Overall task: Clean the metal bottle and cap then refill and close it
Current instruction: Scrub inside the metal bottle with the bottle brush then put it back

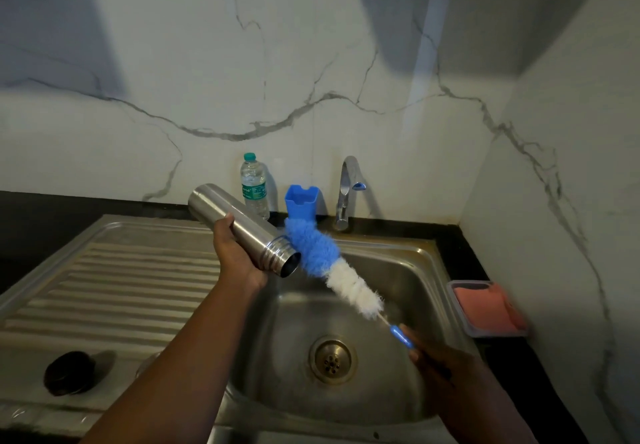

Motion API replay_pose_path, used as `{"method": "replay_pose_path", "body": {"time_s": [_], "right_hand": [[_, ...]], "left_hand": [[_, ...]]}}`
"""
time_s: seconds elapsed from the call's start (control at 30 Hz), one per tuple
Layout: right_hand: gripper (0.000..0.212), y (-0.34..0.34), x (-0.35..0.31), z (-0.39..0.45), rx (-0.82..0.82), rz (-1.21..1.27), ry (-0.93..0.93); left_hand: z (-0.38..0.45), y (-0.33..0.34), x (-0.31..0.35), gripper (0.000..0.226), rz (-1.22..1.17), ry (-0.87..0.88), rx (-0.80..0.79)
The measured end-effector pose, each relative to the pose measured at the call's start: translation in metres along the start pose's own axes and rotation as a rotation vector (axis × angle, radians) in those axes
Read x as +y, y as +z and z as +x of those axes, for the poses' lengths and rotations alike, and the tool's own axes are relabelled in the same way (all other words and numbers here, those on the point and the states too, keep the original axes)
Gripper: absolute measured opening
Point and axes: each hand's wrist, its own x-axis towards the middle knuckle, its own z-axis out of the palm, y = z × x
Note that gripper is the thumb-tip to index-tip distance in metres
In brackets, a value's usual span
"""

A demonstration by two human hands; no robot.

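My left hand [235, 253] grips the metal bottle [239, 225] around its middle and holds it tilted over the sink [398, 270], open mouth pointing down to the right. My right hand [436, 371] grips the blue handle of a bottle brush [332, 267]. The brush's blue and white bristles lie just outside the bottle's mouth, its blue tip beside the threaded neck. The dark cap [71, 372] rests on the ribbed drainboard [131, 287] at the lower left.
A chrome tap [346, 194] stands behind the basin, with a blue holder [302, 202] and a plastic water bottle [255, 190] to its left. A tray with a pink sponge [485, 306] sits on the dark counter at the right. The drain [332, 360] lies mid-basin.
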Motion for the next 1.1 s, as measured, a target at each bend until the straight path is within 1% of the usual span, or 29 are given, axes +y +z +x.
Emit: {"method": "replay_pose_path", "body": {"time_s": [0.1, 0.17, 0.2, 0.23, 0.27, 0.3, 0.33, 0.37, 0.43, 0.5, 0.53, 0.57, 0.6, 0.63, 0.67, 0.7, 0.73, 0.77, 0.8, 0.87, 0.93, 0.97, 1.0, 1.03, 1.07, 1.1], "right_hand": [[0.038, 0.001, -0.004, -0.004, 0.055, 0.121, -0.053], [0.056, -0.004, 0.001, -0.004, 0.075, 0.212, -0.093], [0.061, -0.007, 0.002, -0.004, 0.080, 0.237, -0.098], [0.057, -0.012, -0.001, -0.004, 0.098, 0.268, -0.119], [0.044, -0.017, -0.004, -0.004, 0.116, 0.296, -0.137], [0.026, -0.021, -0.010, -0.003, 0.133, 0.313, -0.149], [0.018, -0.027, -0.013, -0.001, 0.133, 0.276, -0.167], [0.020, -0.031, -0.013, 0.004, 0.144, 0.196, -0.199], [0.023, -0.040, -0.021, 0.010, 0.152, -0.047, -0.244], [0.016, -0.047, -0.029, 0.020, 0.125, -0.298, -0.345], [0.024, -0.047, -0.028, 0.026, 0.133, -0.384, -0.369], [0.030, -0.048, -0.027, 0.031, 0.142, -0.408, -0.392], [0.031, -0.049, -0.027, 0.035, 0.133, -0.391, -0.370], [0.026, -0.050, -0.026, 0.042, 0.134, -0.387, -0.358], [0.022, -0.052, -0.031, 0.048, 0.158, -0.372, -0.339], [0.019, -0.052, -0.036, 0.054, 0.165, -0.376, -0.307], [0.020, -0.052, -0.044, 0.061, 0.152, -0.382, -0.280], [0.024, -0.049, -0.051, 0.066, 0.151, -0.382, -0.260], [0.029, -0.046, -0.058, 0.070, 0.167, -0.372, -0.229], [0.027, -0.036, -0.067, 0.072, 0.198, -0.373, -0.206], [0.024, -0.026, -0.065, 0.069, 0.191, -0.375, -0.193], [0.025, -0.021, -0.064, 0.064, 0.171, -0.367, -0.192], [0.028, -0.016, -0.061, 0.057, 0.155, -0.377, -0.226], [0.030, -0.012, -0.058, 0.050, 0.131, -0.397, -0.258], [0.031, -0.007, -0.056, 0.043, 0.100, -0.396, -0.276], [0.033, -0.004, -0.053, 0.037, 0.071, -0.378, -0.275]], "left_hand": [[-0.001, 0.002, 0.001, 0.070, 0.004, -0.011, -0.045], [-0.002, 0.003, 0.002, 0.070, 0.038, -0.019, -0.079], [-0.003, 0.003, 0.003, 0.065, 0.075, -0.021, -0.080], [-0.005, 0.002, 0.005, 0.059, 0.117, -0.018, -0.076], [-0.005, 0.000, 0.006, 0.053, 0.141, -0.029, -0.085], [-0.002, -0.003, 0.007, 0.054, 0.154, -0.037, -0.095], [-0.002, -0.006, 0.008, 0.059, 0.166, -0.060, -0.110], [-0.003, -0.008, 0.010, 0.064, 0.182, -0.079, -0.129], [-0.003, -0.011, 0.010, 0.070, 0.233, -0.129, -0.174], [-0.001, -0.015, 0.009, 0.080, 0.298, -0.156, -0.195], [0.004, -0.018, 0.009, 0.078, 0.345, -0.146, -0.162], [0.011, -0.022, 0.009, 0.069, 0.416, -0.113, -0.116], [0.016, -0.028, 0.009, 0.057, 0.468, -0.088, -0.090], [0.020, -0.031, 0.012, 0.047, 0.497, -0.096, -0.104], [0.021, -0.031, 0.016, 0.046, 0.513, -0.128, -0.149], [0.020, -0.030, 0.021, 0.060, 0.492, -0.224, -0.239], [0.018, -0.030, 0.025, 0.082, 0.461, -0.346, -0.326], [0.016, -0.028, 0.029, 0.098, 0.441, -0.432, -0.382], [0.017, -0.027, 0.032, 0.105, 0.409, -0.491, -0.428], [0.026, -0.029, 0.037, 0.103, 0.414, -0.521, -0.455], [0.030, -0.030, 0.043, 0.098, 0.416, -0.549, -0.456], [0.031, -0.030, 0.045, 0.098, 0.410, -0.561, -0.446], [0.030, -0.029, 0.048, 0.098, 0.379, -0.568, -0.472], [0.032, -0.030, 0.050, 0.098, 0.400, -0.524, -0.473], [0.038, -0.032, 0.049, 0.092, 0.464, -0.458, -0.462], [0.039, -0.033, 0.051, 0.076, 0.496, -0.372, -0.403]]}}
